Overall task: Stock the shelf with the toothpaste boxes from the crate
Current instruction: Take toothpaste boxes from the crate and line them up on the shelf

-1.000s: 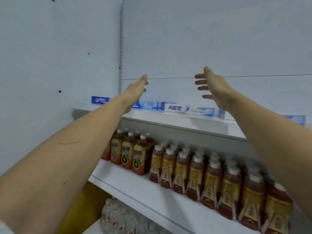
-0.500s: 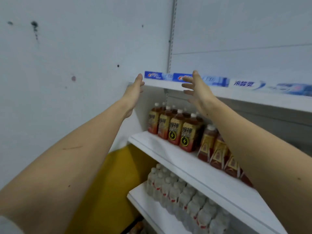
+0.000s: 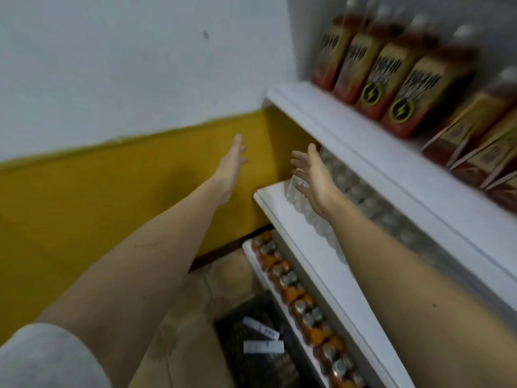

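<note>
Both my arms stretch forward and downward. My left hand (image 3: 232,161) is empty, fingers straight, in front of the yellow wall. My right hand (image 3: 312,175) is also empty with spread fingers, at the left end of the shelf of clear bottles. Far below on the floor stands a dark crate (image 3: 251,357). Two white toothpaste boxes lie in it: one box (image 3: 263,346) lies flat and a second box (image 3: 260,327) lies at an angle behind it. The top shelf with the stocked toothpaste is out of view.
A white shelf unit (image 3: 347,141) fills the right side. It carries red-brown drink bottles (image 3: 397,79) on the upper board, clear water bottles (image 3: 349,197) on the middle board and orange bottles (image 3: 296,292) at the bottom. A white and yellow wall (image 3: 112,197) is on the left.
My view has swung down from the top shelf to the lower shelves and the floor. Both empty hands have dropped away from the toothpaste shelf, and the crate has come into sight.
</note>
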Demonstrator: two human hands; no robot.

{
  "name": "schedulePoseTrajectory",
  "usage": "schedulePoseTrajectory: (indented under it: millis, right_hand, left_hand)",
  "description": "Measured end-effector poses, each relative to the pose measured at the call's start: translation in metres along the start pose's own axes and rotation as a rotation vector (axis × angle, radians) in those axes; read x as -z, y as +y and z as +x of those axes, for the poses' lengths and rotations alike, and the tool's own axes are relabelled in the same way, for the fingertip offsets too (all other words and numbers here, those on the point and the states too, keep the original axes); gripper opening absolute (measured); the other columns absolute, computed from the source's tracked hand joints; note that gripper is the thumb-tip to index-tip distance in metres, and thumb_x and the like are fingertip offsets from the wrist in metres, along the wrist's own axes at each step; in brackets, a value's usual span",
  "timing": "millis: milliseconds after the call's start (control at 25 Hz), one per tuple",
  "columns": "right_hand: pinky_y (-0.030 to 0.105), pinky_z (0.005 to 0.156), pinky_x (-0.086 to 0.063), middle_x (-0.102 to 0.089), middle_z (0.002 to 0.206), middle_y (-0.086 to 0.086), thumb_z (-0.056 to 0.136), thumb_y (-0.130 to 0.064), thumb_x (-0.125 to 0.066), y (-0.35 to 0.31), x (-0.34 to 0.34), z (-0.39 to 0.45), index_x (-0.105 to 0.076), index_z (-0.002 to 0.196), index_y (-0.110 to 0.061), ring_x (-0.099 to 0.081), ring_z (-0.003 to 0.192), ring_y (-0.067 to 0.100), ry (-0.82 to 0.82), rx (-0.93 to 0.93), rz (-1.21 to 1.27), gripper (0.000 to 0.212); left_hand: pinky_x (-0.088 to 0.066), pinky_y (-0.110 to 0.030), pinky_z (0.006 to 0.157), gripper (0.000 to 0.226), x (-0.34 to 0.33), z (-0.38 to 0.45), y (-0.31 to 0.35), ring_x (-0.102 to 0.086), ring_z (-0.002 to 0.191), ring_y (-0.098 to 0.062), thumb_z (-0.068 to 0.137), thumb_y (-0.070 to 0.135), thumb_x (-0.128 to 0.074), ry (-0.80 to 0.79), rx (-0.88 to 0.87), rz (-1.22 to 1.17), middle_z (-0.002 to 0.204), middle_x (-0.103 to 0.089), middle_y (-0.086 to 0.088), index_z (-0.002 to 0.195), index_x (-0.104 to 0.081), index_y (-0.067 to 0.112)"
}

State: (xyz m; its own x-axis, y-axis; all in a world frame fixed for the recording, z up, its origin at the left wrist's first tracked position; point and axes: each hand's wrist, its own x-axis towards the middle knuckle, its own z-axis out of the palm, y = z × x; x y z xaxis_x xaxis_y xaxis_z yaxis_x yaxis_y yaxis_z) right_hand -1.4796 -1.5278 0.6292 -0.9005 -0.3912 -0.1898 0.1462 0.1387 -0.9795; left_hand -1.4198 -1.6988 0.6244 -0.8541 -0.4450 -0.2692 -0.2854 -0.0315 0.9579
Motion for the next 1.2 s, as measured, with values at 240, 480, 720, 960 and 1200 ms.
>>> schedulePoseTrajectory:
  millis: [240, 480, 720, 960, 1200]
  right_hand:
    - [0.034, 0.109, -0.033, -0.049, 0.144, 0.000, 0.103, -0.054, -0.018, 0.174, 0.002, 0.012, -0.043, 0.146, -0.019, -0.046, 0.128, 0.016, -0.138, -0.333, 0.026, 0.061]
    - [0.044, 0.115, -0.031, -0.048, 0.145, 0.001, 0.105, -0.048, -0.026, 0.384, 0.014, 0.018, -0.045, 0.145, -0.016, -0.045, 0.132, 0.021, -0.148, -0.678, 0.010, 0.054]
    - [0.039, 0.094, -0.044, -0.055, 0.132, 0.001, 0.103, -0.047, -0.037, 0.627, 0.025, -0.002, -0.047, 0.142, -0.019, -0.053, 0.117, 0.021, -0.176, -1.043, -0.016, 0.049]
    - [0.046, 0.090, -0.053, -0.059, 0.126, 0.002, 0.097, -0.037, -0.050, 0.828, 0.028, 0.003, -0.049, 0.135, -0.035, -0.060, 0.107, 0.025, -0.086, -1.123, -0.231, 0.038]
    - [0.048, 0.111, -0.039, -0.051, 0.133, 0.003, 0.096, -0.015, -0.058, 0.931, 0.008, 0.010, -0.033, 0.143, -0.030, -0.046, 0.131, 0.027, 0.178, -0.974, -0.279, 0.055]
  left_hand:
    - [-0.027, -0.042, 0.107, 0.068, -0.037, 0.013, -0.161, -0.041, 0.132, -0.016, 0.098, 0.065, -0.023, 0.104, 0.315, -0.050, 0.150, -0.042, 0.000, 0.150, -0.036, 0.024]
    - [-0.033, -0.034, 0.100, 0.062, -0.084, 0.012, -0.381, -0.045, 0.130, -0.023, 0.101, 0.058, -0.023, 0.083, 0.672, -0.043, 0.143, -0.048, -0.004, 0.144, -0.043, 0.017]
    - [-0.043, -0.045, 0.105, 0.055, -0.139, 0.036, -0.648, -0.053, 0.123, -0.029, 0.099, 0.053, -0.040, 0.059, 0.984, 0.000, 0.142, -0.052, -0.005, 0.141, -0.050, 0.018]
    - [-0.043, -0.045, 0.106, 0.049, -0.155, 0.058, -0.834, -0.046, 0.129, -0.039, 0.096, 0.020, -0.055, -0.063, 0.823, 0.444, 0.140, -0.047, -0.020, 0.142, -0.045, 0.009]
    - [-0.039, -0.057, 0.101, 0.073, -0.176, 0.067, -0.925, -0.025, 0.136, -0.039, 0.082, 0.024, -0.072, -0.396, 0.331, 1.257, 0.148, -0.027, -0.015, 0.144, -0.033, 0.022]
